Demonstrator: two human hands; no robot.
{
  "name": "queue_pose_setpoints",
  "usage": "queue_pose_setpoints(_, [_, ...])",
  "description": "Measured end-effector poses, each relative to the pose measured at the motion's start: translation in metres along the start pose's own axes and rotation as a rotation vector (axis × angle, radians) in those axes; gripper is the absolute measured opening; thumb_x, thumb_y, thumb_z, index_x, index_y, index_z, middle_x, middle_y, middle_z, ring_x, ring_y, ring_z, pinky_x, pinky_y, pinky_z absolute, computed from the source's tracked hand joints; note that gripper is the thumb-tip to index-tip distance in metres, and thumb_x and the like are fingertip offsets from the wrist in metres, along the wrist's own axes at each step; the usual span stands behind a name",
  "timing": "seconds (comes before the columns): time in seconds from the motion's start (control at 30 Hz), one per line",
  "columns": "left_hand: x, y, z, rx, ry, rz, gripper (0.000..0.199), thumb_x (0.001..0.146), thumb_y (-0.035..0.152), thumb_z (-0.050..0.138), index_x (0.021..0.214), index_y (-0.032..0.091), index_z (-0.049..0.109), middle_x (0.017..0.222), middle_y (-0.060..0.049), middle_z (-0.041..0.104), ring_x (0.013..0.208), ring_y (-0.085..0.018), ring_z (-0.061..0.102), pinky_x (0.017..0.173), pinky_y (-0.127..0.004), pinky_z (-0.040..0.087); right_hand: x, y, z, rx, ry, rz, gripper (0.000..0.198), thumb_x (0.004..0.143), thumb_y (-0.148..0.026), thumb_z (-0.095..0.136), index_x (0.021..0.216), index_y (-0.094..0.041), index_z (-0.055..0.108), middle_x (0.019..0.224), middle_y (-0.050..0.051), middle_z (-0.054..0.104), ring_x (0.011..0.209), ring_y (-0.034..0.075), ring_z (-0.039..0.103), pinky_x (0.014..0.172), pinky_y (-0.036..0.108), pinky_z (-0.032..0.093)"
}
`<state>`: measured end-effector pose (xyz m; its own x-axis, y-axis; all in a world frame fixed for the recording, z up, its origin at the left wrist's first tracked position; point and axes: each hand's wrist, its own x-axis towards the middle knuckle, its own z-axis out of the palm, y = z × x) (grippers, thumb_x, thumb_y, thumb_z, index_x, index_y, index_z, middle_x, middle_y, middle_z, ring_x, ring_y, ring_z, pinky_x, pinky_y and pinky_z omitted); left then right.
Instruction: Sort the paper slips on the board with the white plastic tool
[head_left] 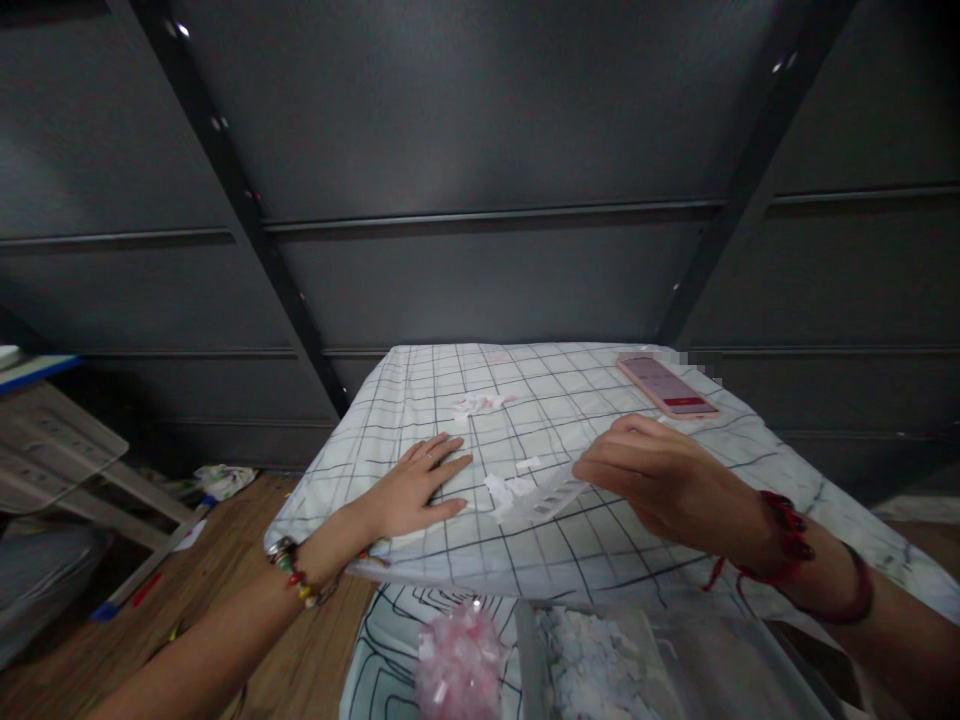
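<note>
My left hand [424, 487] lies flat on the white grid-patterned cloth [540, 375], fingers spread and holding nothing. Between thumb and fingers of my right hand [656, 480] is the end of a translucent strip [553, 497] with small printed blocks. The strip's other end reaches down to the left, beside small white paper scraps [506, 487] on the cloth. Another small white piece [529, 462] lies just above it. Farther back is a little heap of white and pinkish scraps [480, 403].
A pink phone [667, 387] with its screen lit lies at the back right. Below the table's front edge are a shiny pink bundle [461, 665] and a clear plastic box [529, 655] of pale pieces. Dark panels [480, 290] stand behind the table.
</note>
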<state>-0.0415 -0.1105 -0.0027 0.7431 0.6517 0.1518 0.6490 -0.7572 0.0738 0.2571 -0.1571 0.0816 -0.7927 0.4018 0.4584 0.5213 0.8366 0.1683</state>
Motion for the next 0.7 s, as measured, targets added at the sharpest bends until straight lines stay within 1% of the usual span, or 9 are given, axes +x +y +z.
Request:
queue_pose_setpoints(0.13, [0.000, -0.002, 0.000, -0.054, 0.051, 0.030, 0.050, 0.088, 0.042, 0.046, 0.131, 0.020, 0.034, 0.139, -0.010, 0.029, 0.127, -0.029, 0.022, 0.102, -0.045, 0.023, 0.005, -0.003, 0.001, -0.009, 0.012, -0.024, 0.030, 0.075, 0.002, 0.031, 0.075, -0.017, 0.053, 0.066, 0.000, 0.055, 0.063, 0.011, 0.044, 0.067, 0.026, 0.035])
queue_pose_setpoints(0.23, [-0.004, -0.005, -0.002, -0.102, 0.067, 0.013, 0.048, 0.089, 0.041, 0.044, 0.131, 0.020, 0.034, 0.139, -0.010, 0.030, 0.126, -0.027, 0.025, 0.102, -0.043, 0.025, 0.012, -0.005, 0.003, -0.017, 0.022, -0.067, 0.030, 0.073, 0.003, 0.030, 0.074, -0.017, 0.053, 0.065, 0.000, 0.055, 0.062, 0.011, 0.044, 0.067, 0.026, 0.034])
queue_pose_setpoints(0.47, [-0.023, -0.012, -0.011, -0.083, 0.010, -0.020, 0.051, 0.089, 0.045, 0.042, 0.131, 0.017, 0.033, 0.139, -0.012, 0.028, 0.127, -0.027, 0.025, 0.102, -0.042, 0.025, 0.027, -0.006, 0.014, -0.052, -0.007, -0.141, 0.028, 0.072, 0.002, 0.033, 0.076, -0.016, 0.054, 0.068, 0.000, 0.057, 0.065, 0.013, 0.045, 0.069, 0.028, 0.032])
queue_pose_setpoints(0.7, [-0.032, -0.012, -0.010, -0.013, -0.010, -0.030, 0.055, 0.090, 0.045, 0.041, 0.133, 0.014, 0.029, 0.139, -0.014, 0.029, 0.127, -0.027, 0.024, 0.103, -0.041, 0.023, 0.041, 0.003, 0.025, -0.118, 0.031, -0.170, 0.030, 0.070, 0.003, 0.034, 0.078, -0.017, 0.055, 0.071, 0.000, 0.060, 0.067, 0.013, 0.048, 0.069, 0.028, 0.032])
